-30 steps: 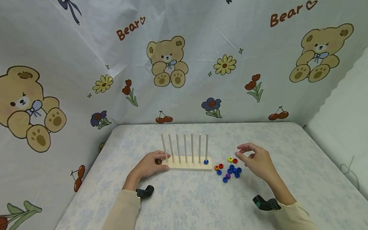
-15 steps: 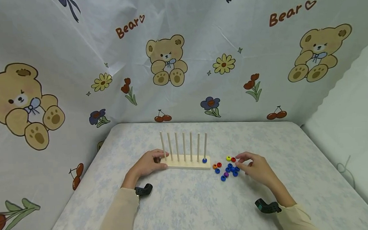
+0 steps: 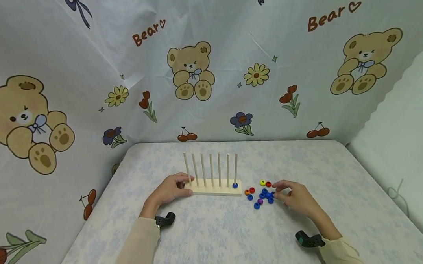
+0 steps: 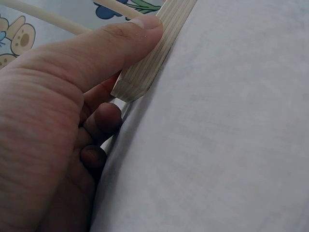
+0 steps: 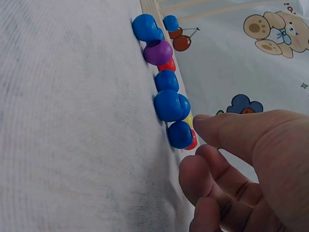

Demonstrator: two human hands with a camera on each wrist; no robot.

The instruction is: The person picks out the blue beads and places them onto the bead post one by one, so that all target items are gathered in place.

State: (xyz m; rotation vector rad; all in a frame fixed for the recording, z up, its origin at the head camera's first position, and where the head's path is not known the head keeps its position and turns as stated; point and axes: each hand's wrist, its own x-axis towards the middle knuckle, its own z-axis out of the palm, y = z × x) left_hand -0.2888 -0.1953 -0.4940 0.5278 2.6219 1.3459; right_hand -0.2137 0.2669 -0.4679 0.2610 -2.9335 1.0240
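Observation:
A pale wooden peg rack point(image 3: 214, 188) with several upright pegs stands on the table, a blue bead point(image 3: 235, 185) threaded low on its rightmost peg. My left hand point(image 3: 169, 188) grips the rack's left end; in the left wrist view its thumb point(image 4: 130, 38) presses the base's edge, with fingers curled beneath. Right of the rack lie loose beads: several blue beads point(image 3: 264, 191), a purple bead point(image 3: 260, 201), an orange bead point(image 3: 247, 192), red beads point(image 3: 252, 190) and a yellow bead point(image 3: 262, 182). My right hand point(image 3: 295, 197) is at the blue beads' right side, thumb and fingertips apart, nothing held.
A pale marbled cloth covers the table point(image 3: 216, 234). Behind it hangs a sheet point(image 3: 224, 107) printed with bears and flowers. A thin cord point(image 3: 398, 196) hangs at the right, beyond the table edge.
My right hand has come down and slightly left to the blue beads' right edge. The left hand keeps its grip on the peg rack. The beads look unmoved.

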